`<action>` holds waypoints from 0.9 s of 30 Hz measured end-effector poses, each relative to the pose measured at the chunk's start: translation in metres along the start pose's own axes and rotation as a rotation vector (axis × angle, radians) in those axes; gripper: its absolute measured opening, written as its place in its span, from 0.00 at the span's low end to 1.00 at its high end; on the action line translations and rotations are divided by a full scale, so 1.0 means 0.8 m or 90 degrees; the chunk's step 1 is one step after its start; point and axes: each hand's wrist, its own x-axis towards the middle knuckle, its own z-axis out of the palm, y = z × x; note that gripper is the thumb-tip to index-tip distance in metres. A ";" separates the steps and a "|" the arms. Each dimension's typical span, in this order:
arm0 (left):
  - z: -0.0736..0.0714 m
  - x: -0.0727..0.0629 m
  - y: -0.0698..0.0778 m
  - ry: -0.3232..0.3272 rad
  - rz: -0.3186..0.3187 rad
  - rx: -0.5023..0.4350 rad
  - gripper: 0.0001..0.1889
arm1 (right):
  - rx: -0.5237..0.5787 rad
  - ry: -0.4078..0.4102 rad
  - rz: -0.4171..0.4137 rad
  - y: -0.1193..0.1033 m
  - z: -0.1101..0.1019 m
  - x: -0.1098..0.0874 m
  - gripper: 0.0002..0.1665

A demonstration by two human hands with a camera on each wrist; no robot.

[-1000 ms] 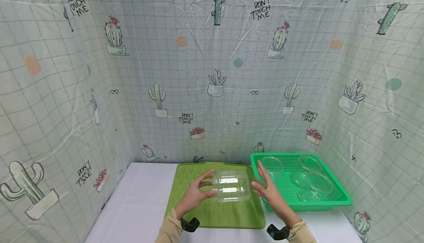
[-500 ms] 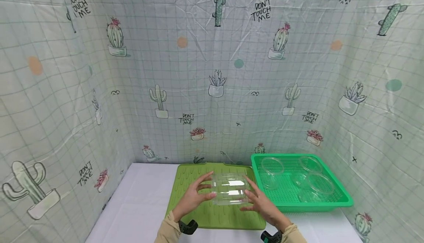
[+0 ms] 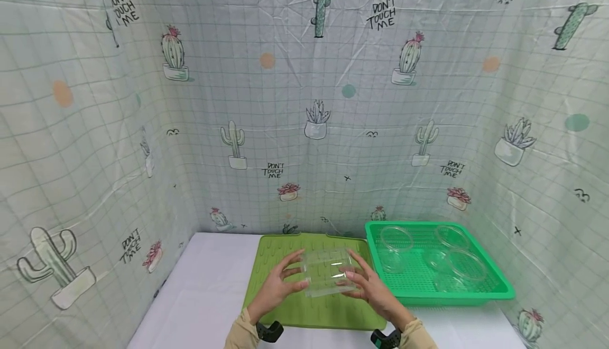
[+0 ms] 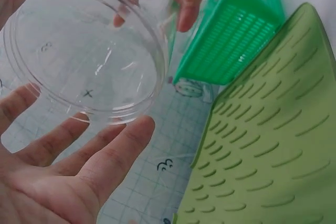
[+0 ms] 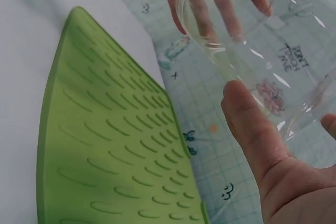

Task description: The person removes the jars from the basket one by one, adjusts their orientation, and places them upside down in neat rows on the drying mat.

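Note:
A clear see-through jar (image 3: 328, 272) is held on its side over the green ridged mat (image 3: 309, 314). My left hand (image 3: 276, 288) grips its left end; in the left wrist view, the fingers (image 4: 113, 156) and thumb spread around the round rim (image 4: 139, 109). On the opposite end, my right hand (image 3: 373, 288) holds the jar with bent fingers and thumb. In the right wrist view a finger (image 5: 252, 124) lies along the clear wall (image 5: 273, 66), and the left hand's fingers show through the plastic.
Right of the mat stands a green slotted basket (image 3: 442, 301) with several clear containers (image 3: 468, 264) in it. White cloth (image 3: 204, 285) covers the table. A cactus-print curtain (image 3: 352, 180) rises behind and along both sides.
My right hand has come in from the right and taken hold of the jar's right end. The jar now tilts slightly, its right end turned up. My left hand keeps its grip.

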 end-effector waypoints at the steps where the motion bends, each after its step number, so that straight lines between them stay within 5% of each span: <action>1: -0.001 -0.001 -0.002 0.000 -0.001 0.001 0.37 | -0.020 0.008 -0.005 0.000 0.002 0.002 0.43; 7: -0.007 -0.015 -0.010 0.028 -0.026 0.077 0.38 | -0.168 0.125 -0.028 0.009 0.012 0.020 0.44; 15: -0.010 -0.057 -0.034 0.083 -0.090 0.503 0.35 | -0.366 0.261 -0.088 0.028 0.027 0.050 0.51; 18: -0.014 -0.071 -0.051 0.102 -0.115 0.594 0.27 | -0.452 0.302 -0.123 0.035 0.036 0.064 0.53; 22: -0.021 -0.086 -0.072 0.104 -0.161 0.629 0.21 | -0.534 0.335 -0.137 0.040 0.049 0.086 0.54; 27: -0.026 -0.097 -0.088 0.110 -0.178 0.649 0.19 | -0.542 0.317 -0.129 0.044 0.073 0.116 0.53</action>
